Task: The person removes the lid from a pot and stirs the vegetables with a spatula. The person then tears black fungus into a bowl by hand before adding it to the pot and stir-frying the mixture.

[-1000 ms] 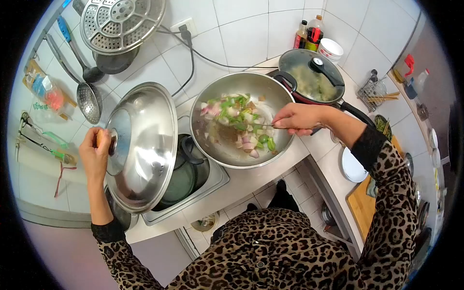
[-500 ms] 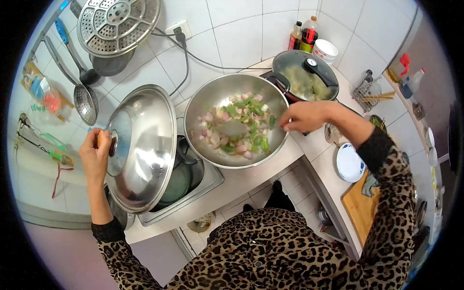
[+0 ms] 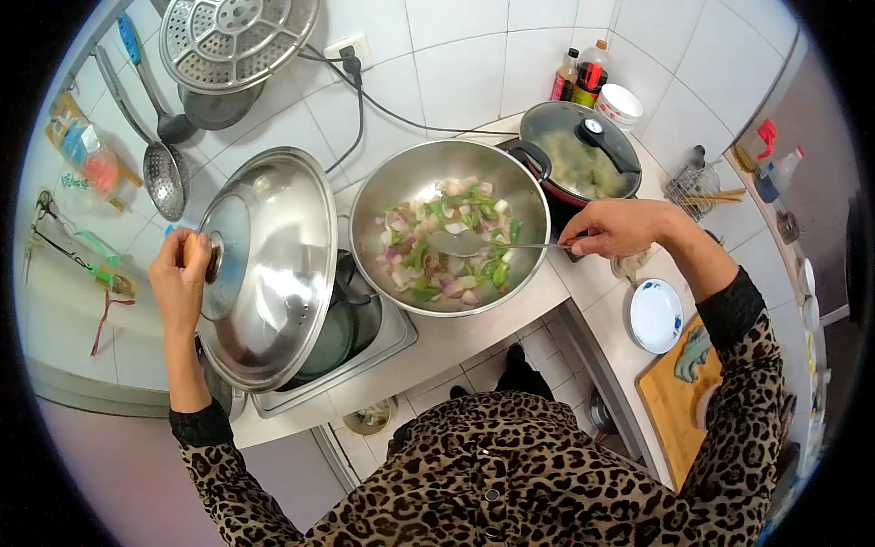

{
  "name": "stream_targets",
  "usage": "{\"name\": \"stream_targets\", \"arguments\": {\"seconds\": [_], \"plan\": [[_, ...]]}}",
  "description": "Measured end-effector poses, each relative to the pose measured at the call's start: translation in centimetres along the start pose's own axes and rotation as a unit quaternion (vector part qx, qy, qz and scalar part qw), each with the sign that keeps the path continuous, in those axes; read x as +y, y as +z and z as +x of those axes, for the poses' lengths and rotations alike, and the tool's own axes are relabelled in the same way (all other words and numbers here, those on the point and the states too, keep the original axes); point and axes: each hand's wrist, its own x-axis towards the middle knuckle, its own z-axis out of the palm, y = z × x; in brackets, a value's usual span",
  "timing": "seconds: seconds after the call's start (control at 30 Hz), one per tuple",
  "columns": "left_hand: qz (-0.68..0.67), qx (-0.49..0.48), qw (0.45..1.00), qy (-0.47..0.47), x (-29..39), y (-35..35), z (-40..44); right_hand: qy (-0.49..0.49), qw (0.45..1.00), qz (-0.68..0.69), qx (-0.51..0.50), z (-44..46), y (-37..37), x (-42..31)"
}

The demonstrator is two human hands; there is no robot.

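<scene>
My left hand grips the knob of a large steel lid, which is tilted on edge left of the wok. In my right hand is the handle of a metal spatula, its fingers closed round the end. The spatula's head lies among chopped onion and green pepper in the steel wok. My right hand is just beyond the wok's right rim.
Behind the wok's right side stands a lidded pan with food inside. A white plate and a cutting board are at the right. A steamer rack and a skimmer hang on the left wall.
My right hand has drawn back to the right with the spatula, whose head is now near the wok's middle. The vegetables are spread wider. My left hand still holds the lid.
</scene>
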Motion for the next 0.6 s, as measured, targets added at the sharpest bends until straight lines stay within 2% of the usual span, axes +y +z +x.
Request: {"name": "stream_targets", "arguments": {"seconds": [0.03,0.1,0.2,0.23,0.3,0.4,0.43,0.47,0.5,0.6], "plan": [[0.001,0.002,1.000,0.000,0.1,-0.1,0.2,-0.002,1.000,-0.002,0.001,0.6,0.1,0.3],[0.002,-0.003,1.000,-0.014,0.3,-0.1,0.3,-0.200,0.973,-0.093,0.072,3.0,1.2,1.5],[0.012,0.005,1.000,-0.002,0.8,0.0,0.4,-0.169,0.966,-0.147,0.133,7.4,4.4,0.7],[0.013,0.006,1.000,-0.002,0.8,0.0,0.4,-0.145,0.965,-0.185,0.114,8.4,5.1,0.5],[0.016,0.002,1.000,-0.004,0.8,0.0,0.5,-0.133,0.971,-0.155,0.127,7.7,4.7,0.5],[0.006,0.001,1.000,-0.003,0.8,-0.2,0.3,-0.216,0.959,-0.092,0.160,5.4,3.1,3.0],[0.005,0.005,1.000,-0.006,0.6,-0.3,0.2,-0.217,0.958,-0.097,0.159,4.3,2.8,2.5],[-0.004,0.010,1.000,-0.008,0.4,-0.3,0.1,-0.105,0.985,0.000,0.135,2.7,2.5,1.7],[-0.012,0.013,1.000,-0.010,0.3,-0.2,-0.2,0.011,0.989,0.098,0.109,1.7,2.4,1.4],[-0.006,-0.001,1.000,-0.030,0.2,-0.2,0.0,0.041,0.976,0.167,0.134,3.8,4.4,1.7]]}}
